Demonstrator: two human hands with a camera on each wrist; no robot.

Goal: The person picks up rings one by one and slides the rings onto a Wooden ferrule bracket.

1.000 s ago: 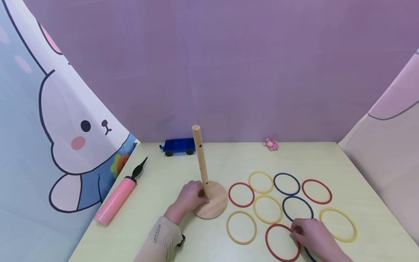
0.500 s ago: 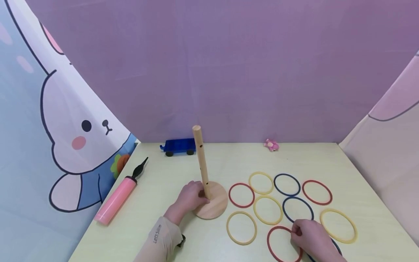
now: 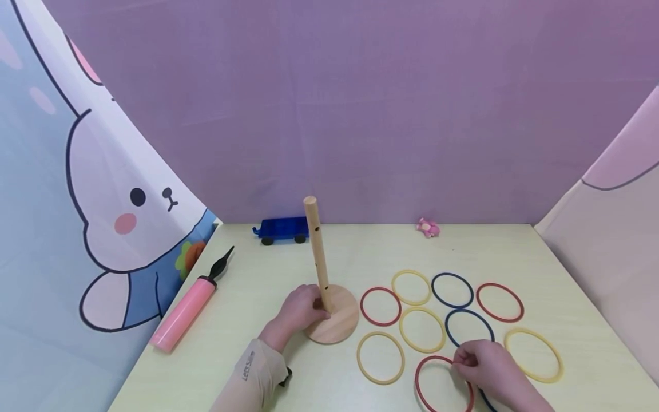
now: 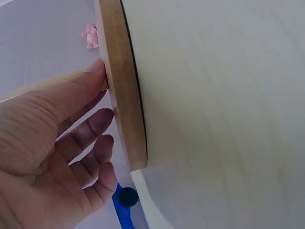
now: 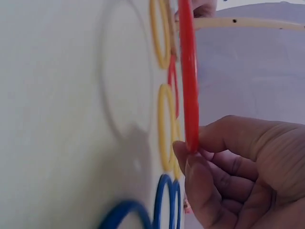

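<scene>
My left hand (image 3: 298, 309) holds the foot of an upright wooden post (image 3: 318, 257), its thumb low by the round wooden base (image 3: 344, 320). In the left wrist view, the thumb tip touches the base's face (image 4: 125, 90) and the other fingers are bent. Between thumb and fingers, my right hand (image 3: 489, 366) pinches a red ring (image 5: 189, 81). The right wrist view shows this ring raised off the tabletop, its shadow below. A blue ring (image 3: 485, 399) lies partly hidden beneath the right hand.
Yellow (image 3: 381, 357), red (image 3: 380, 307) and blue (image 3: 452, 290) rings lie flat right of the base. A pink hand pump (image 3: 185, 315) lies at left. Along the back edge are a blue toy wagon (image 3: 283, 229) and a small pink toy figure (image 3: 428, 228).
The right hand has taken the red ring up off the table, after the ring shifted slightly right and then back left. The left hand stays at the post.
</scene>
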